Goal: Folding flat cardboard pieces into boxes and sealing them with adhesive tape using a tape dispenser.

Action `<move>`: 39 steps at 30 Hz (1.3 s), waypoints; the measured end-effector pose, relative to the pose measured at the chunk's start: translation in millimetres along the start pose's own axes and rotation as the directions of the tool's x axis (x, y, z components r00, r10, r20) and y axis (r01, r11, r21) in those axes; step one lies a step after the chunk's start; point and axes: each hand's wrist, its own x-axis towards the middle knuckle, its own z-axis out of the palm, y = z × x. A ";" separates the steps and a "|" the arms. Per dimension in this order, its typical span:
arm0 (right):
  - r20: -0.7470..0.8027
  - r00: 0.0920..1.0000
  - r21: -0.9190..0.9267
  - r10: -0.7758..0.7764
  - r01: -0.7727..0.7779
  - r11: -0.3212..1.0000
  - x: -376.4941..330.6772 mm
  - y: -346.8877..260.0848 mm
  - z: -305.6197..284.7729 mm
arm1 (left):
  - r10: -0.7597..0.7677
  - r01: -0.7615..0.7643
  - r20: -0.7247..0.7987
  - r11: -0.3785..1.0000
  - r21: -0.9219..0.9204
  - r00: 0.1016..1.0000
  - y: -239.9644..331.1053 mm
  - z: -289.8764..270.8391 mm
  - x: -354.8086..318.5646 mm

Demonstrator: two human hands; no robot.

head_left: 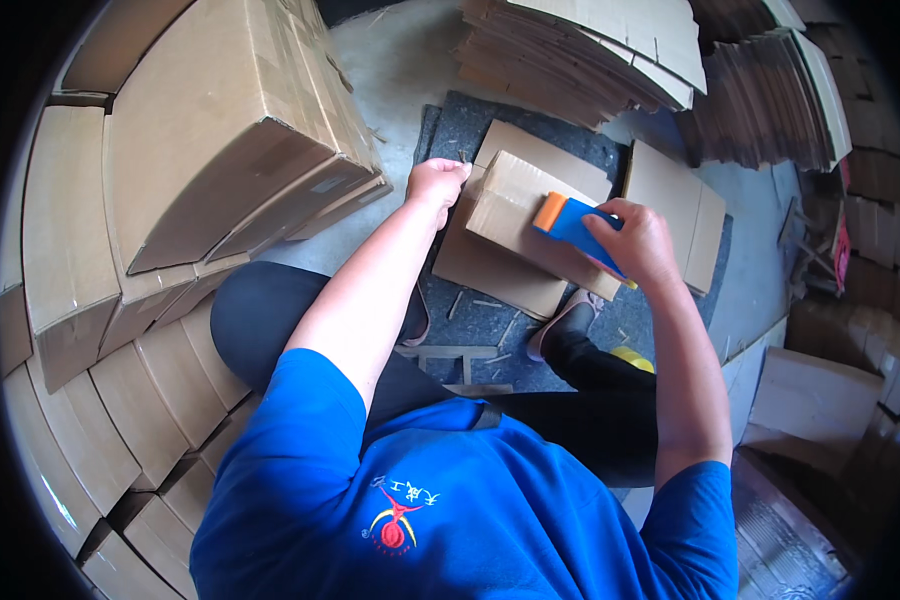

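Note:
A brown cardboard box (515, 215) lies on a dark mat in front of me, flaps folded shut. My right hand (638, 240) grips a blue tape dispenser (570, 222) with an orange end, pressed onto the box's top seam. My left hand (435, 182) presses on the box's left edge with its fingers curled. I sit with my legs in dark trousers below the box.
Taped cardboard boxes (230, 140) are stacked high at my left. Piles of flat cardboard blanks (590, 50) lie at the back and back right (770, 90). A flat blank (680, 205) lies right of the box. More boxes (820, 395) stand at the right.

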 end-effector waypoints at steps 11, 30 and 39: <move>-0.065 0.997 -0.029 -0.042 0.040 0.999 1.6 3.1 9.6 | 0.009 0.070 -0.487 0.987 0.143 0.873 -78.4 -0.9 20.9; 0.066 0.997 0.118 -0.043 0.035 0.992 -53.6 153.8 -42.4 | -0.111 0.067 0.454 0.991 0.113 0.884 14.2 33.3 -34.9; 0.069 0.997 0.201 -0.023 0.008 0.980 -65.6 202.7 -33.3 | -0.128 0.063 0.418 0.984 0.165 0.899 9.2 34.0 -29.7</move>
